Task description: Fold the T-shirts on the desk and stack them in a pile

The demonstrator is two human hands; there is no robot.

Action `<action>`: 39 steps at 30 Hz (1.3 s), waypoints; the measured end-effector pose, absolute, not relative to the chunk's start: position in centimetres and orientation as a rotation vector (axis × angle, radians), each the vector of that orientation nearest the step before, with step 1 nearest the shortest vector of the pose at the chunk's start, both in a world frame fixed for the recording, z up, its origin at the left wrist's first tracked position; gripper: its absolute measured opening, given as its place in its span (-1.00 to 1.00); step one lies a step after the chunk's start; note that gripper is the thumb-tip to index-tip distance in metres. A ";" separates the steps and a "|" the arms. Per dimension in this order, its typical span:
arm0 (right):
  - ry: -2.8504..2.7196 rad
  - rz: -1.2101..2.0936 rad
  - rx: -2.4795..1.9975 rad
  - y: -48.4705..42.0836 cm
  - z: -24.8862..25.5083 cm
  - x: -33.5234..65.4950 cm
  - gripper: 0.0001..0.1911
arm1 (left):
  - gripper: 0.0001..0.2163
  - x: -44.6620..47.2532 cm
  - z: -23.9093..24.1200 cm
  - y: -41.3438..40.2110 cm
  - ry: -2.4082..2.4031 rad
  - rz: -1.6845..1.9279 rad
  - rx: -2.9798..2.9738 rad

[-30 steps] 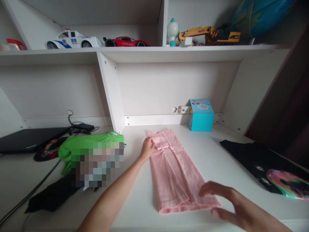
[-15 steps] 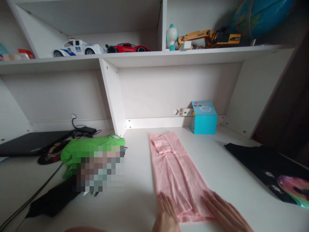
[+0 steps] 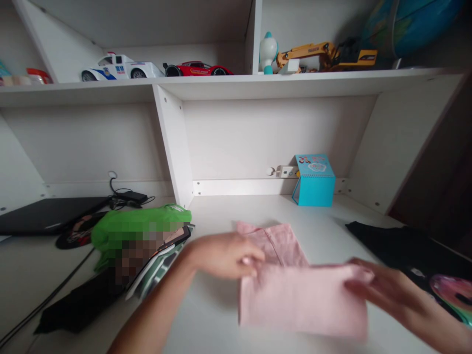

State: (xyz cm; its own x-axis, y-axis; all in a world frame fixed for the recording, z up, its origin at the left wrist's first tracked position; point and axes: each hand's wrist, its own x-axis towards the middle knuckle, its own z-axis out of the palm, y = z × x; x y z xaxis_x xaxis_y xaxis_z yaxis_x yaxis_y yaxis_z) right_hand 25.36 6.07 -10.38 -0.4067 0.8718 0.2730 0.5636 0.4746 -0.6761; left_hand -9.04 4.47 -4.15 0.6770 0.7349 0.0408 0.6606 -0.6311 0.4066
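Observation:
A pink garment, probably a shirt, lies partly on the white desk in front of me. My left hand pinches it at the left end of a raised fold. At the right end, my right hand has its fingers and thumb closed on the cloth. Between the hands a smooth, slightly blurred panel hangs towards me. Behind it, the farther part of the garment shows a lengthwise seam and rests on the desk.
To the left, a green garment tops a clothing pile beside a black laptop and cables. A black printed garment lies at right. A blue desk calendar stands at the back, below a shelf of toy vehicles.
My hands have gone from lying flat on the near end of the long pink strip to gripping it. The cloth is now lifted and partly doubled, its far edge nearer me.

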 end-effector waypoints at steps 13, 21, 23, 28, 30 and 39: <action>-1.761 0.809 -1.425 21.6 -16.4 17.2 -0.70 | -0.72 -11.0 -13.7 19.9 1.645 0.870 1.812; -1.849 0.485 -1.541 21.8 -17.7 17.6 -0.82 | -0.91 -11.3 -15.3 20.2 1.814 0.793 1.916; -1.885 0.460 -1.523 21.6 -18.0 17.1 -0.77 | -0.93 -11.1 -15.5 20.0 1.808 0.739 1.962; -1.831 0.393 -1.413 20.6 -16.1 16.8 -0.81 | -0.86 -10.5 -13.6 19.7 1.778 0.811 2.038; -1.743 0.338 -1.343 19.8 -14.1 17.2 -0.76 | -0.77 -10.2 -11.5 19.4 1.721 1.072 2.041; -2.088 0.187 -0.822 8.8 -7.2 18.0 -0.81 | -0.87 -13.2 -6.2 16.6 1.328 1.040 2.093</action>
